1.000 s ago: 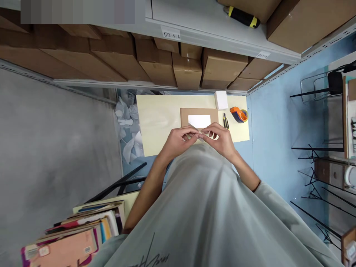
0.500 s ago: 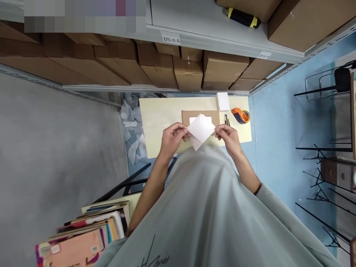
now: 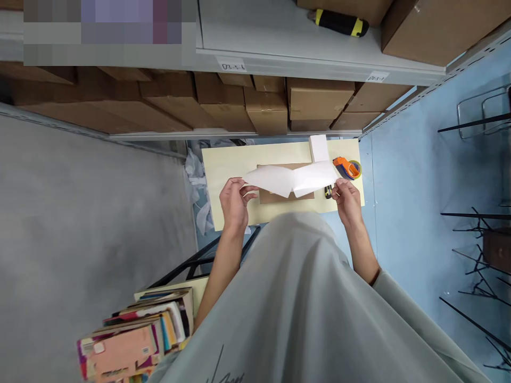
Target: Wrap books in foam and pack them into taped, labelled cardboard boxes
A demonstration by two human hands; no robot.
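Note:
A sheet of white paper [image 3: 273, 178] is stretched between my hands, creased in the middle with its two halves spread like wings. My left hand [image 3: 235, 205] pinches its left corner between thumb and fingers. At the opposite corner, my right hand [image 3: 346, 202] pinches it the same way. Beneath the paper lies a flat brown cardboard piece [image 3: 285, 198], partly hidden, on the pale yellow table [image 3: 227, 165]. A yellow-and-black cutter [image 3: 328, 192] lies close to my right hand, mostly covered by the paper.
An orange tape dispenser [image 3: 345, 167] and a white block [image 3: 318, 148] are on the table's right side. Above runs a grey shelf [image 3: 255, 37] with cardboard boxes [image 3: 319, 98] and another cutter [image 3: 341, 22]. Books [image 3: 128, 340] are stacked at lower left, beside a grey wall [image 3: 96, 239].
My hands have moved apart, left and right. The folded paper has opened from a diamond into a wide creased sheet. The view has shifted slightly.

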